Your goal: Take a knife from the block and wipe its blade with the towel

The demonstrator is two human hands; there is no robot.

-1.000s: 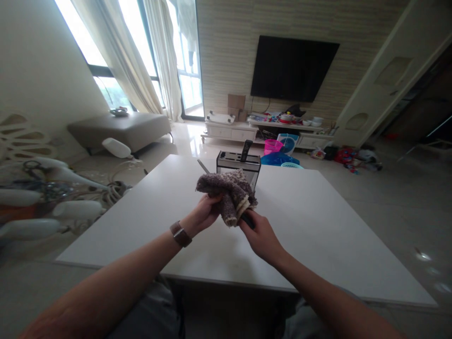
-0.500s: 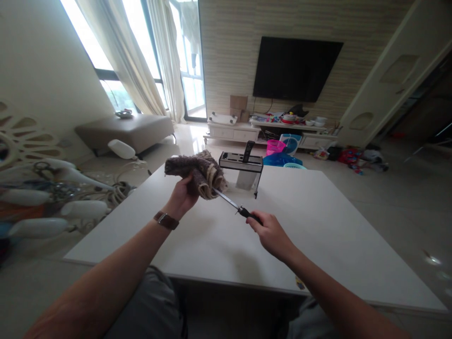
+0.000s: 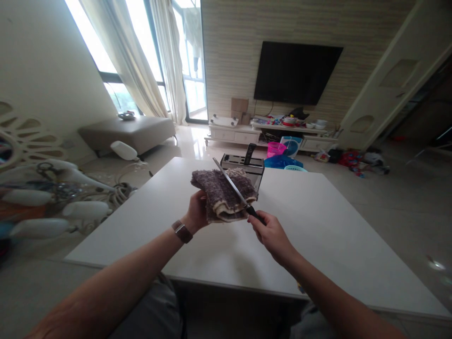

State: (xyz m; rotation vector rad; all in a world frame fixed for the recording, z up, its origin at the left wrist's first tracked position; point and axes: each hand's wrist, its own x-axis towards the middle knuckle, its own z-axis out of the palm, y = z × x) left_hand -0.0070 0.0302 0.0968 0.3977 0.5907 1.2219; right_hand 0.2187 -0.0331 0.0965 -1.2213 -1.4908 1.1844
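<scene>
My left hand (image 3: 197,210), with a brown watch on the wrist, is closed around a folded brown-grey cloth (image 3: 219,188) with pale edges. In my right hand (image 3: 271,234) is the black handle of a sharpening steel (image 3: 232,184), a slim metal rod with a small guard. The rod lies slanted across the top of the cloth, its tip pointing up and left beyond the far edge. Behind the cloth stands a knife rack (image 3: 226,160) with a slotted metal top. A knife (image 3: 249,153) sits in it, black handle upward. The cloth hides much of the rack's lower part.
Both hands are above a white table (image 3: 318,226). Beyond it are a pink basket (image 3: 276,149), a blue plastic bag (image 3: 278,162) and a low cabinet (image 3: 229,135) under a television (image 3: 298,73). A lamp with several white shades (image 3: 86,209) lies at the left.
The cloth has moved right and nearer with my left hand, spreading flatter. The rod, earlier pushed into the cloth's folds, now lies exposed across its top. My right hand has barely shifted.
</scene>
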